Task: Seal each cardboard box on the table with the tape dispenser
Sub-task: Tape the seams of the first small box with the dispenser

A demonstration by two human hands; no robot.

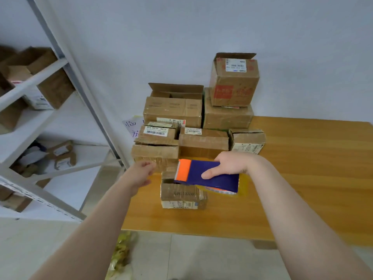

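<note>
Right hand (230, 165) grips tape dispenser (205, 174), held over small box (181, 196) at front of surface (302, 168). Left hand (144, 172) is near the dispenser's orange end, fingers curled; can't tell if it's pinching tape or holding nothing. Progress: early, imo. In the back pile, open-flap box (174, 106) and top box (234, 81) have flaps up, so unsealed. The rest look shut, tape status unclear. Small box top is hidden by the dispenser. Boxes on shelf (60, 63) are blurred.

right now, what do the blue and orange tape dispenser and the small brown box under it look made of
The blue and orange tape dispenser: likely plastic, smooth, evenly coloured, slight sheen. The small brown box: cardboard, matte, creased, glossy where old tape seems stuck.
</note>
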